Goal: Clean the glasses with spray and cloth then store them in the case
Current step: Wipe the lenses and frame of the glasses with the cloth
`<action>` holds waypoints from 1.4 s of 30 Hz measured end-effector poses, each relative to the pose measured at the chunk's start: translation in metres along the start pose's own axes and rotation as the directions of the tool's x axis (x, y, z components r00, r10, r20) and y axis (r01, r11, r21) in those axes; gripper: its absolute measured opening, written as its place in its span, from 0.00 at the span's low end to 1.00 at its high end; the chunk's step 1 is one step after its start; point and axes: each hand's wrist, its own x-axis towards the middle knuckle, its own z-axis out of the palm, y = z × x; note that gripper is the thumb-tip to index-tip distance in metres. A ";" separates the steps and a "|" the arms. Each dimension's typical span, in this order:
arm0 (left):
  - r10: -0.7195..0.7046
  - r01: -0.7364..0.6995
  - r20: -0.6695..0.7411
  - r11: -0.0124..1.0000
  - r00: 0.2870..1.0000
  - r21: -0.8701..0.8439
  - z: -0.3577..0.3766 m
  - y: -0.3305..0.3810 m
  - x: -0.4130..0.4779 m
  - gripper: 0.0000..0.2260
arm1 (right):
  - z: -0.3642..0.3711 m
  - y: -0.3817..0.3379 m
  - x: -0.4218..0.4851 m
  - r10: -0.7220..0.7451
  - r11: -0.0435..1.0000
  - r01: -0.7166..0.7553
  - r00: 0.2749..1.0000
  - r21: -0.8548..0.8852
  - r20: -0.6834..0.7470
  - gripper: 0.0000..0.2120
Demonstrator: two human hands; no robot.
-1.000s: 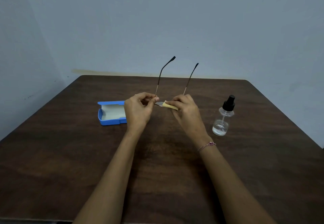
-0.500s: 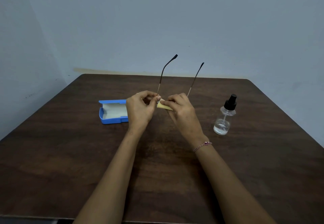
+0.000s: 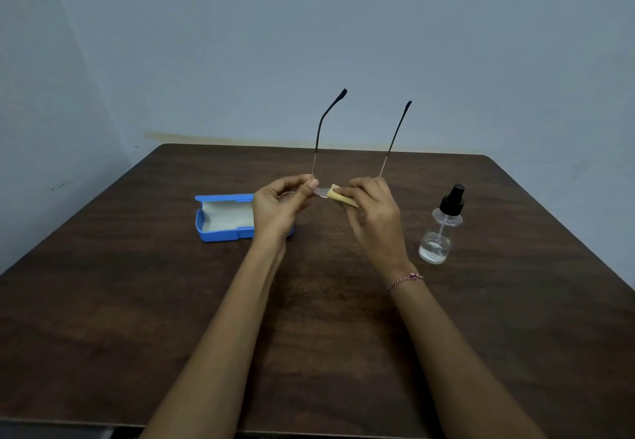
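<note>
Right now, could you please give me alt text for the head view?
The left hand holds glasses, temples pointing up, while the right hand pinches a yellow cloth on one lens, above a wooden table. Open blue case left; spray bottle right.

Tabletop (image 3: 137, 301): dark wood grain, matt, with a faint sheen toward the near edge. Case (image 3: 220, 234), toward the left edge: smooth blue plastic, pale felt-like lining. Bottle (image 3: 436, 239), toward the right edge: clear and glossy (glass or plastic, cannot tell), matt black cap. Glasses (image 3: 318, 143): thin metal arms, dark matt tips. Cloth (image 3: 338, 196): soft, pale yellow.
</note>
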 end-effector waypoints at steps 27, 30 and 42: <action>-0.094 0.315 0.425 0.815 0.900 -0.486 -0.003 -0.020 0.009 0.36 | -0.010 -0.009 0.007 0.231 0.895 -0.221 0.973 0.387 0.023 0.10; -0.094 0.307 0.412 0.817 0.906 -0.488 -0.003 -0.021 0.010 0.37 | -0.015 -0.011 0.012 0.520 0.629 -0.506 0.838 0.590 0.164 0.10; -0.161 0.330 0.371 0.829 0.914 -0.452 -0.006 -0.018 0.009 0.21 | -0.017 -0.008 0.015 0.676 0.127 -0.665 0.601 0.736 0.426 0.11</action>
